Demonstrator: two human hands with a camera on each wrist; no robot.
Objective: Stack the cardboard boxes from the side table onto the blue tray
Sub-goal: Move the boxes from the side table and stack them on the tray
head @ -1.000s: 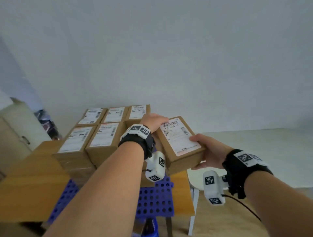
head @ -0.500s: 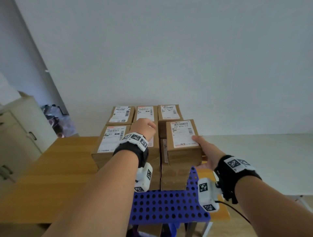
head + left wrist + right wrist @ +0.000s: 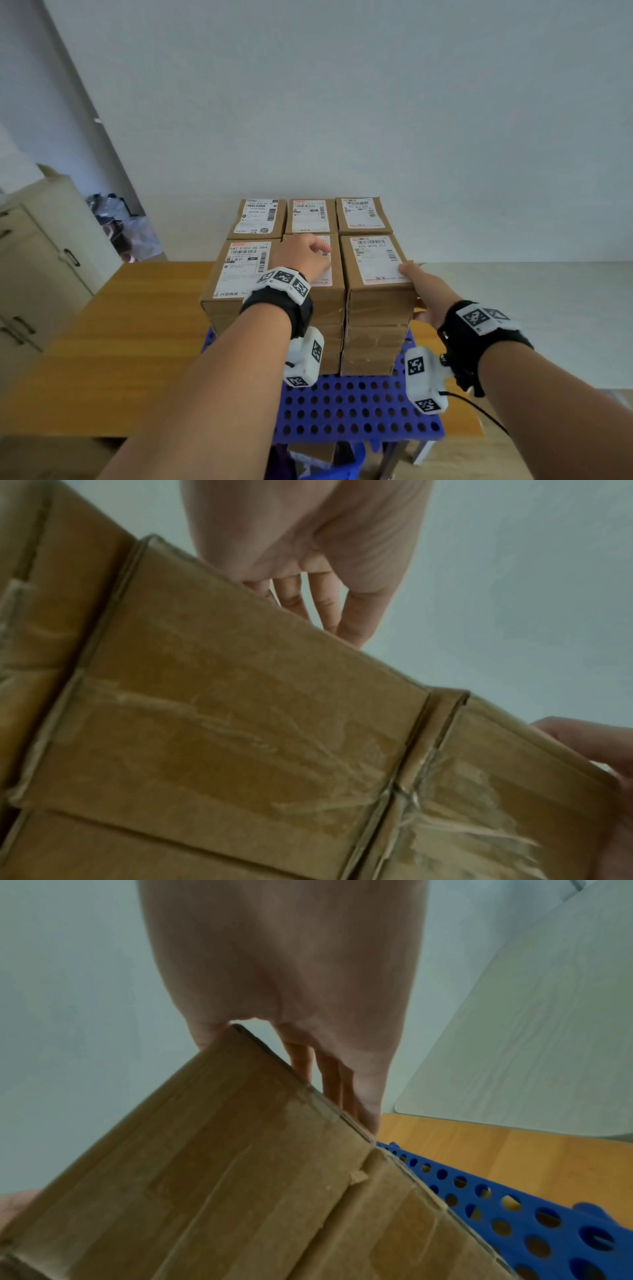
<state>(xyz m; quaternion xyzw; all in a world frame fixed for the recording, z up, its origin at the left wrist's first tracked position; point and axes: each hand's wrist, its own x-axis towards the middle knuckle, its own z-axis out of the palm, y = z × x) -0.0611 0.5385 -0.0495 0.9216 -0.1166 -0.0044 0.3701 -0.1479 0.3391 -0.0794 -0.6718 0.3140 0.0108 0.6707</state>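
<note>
Head view shows the right hand [image 3: 429, 300] gripping the front-right cardboard box [image 3: 376, 270] atop the stack on the blue tray [image 3: 346, 407], fingers hidden behind it, while the left hand [image 3: 303, 257] rests loosely spread on the neighbouring box [image 3: 325, 274].

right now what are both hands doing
Left hand: open, fingers resting on the front middle box.
Right hand: holding the front right box, thumb on top, fingers along its side.
</note>
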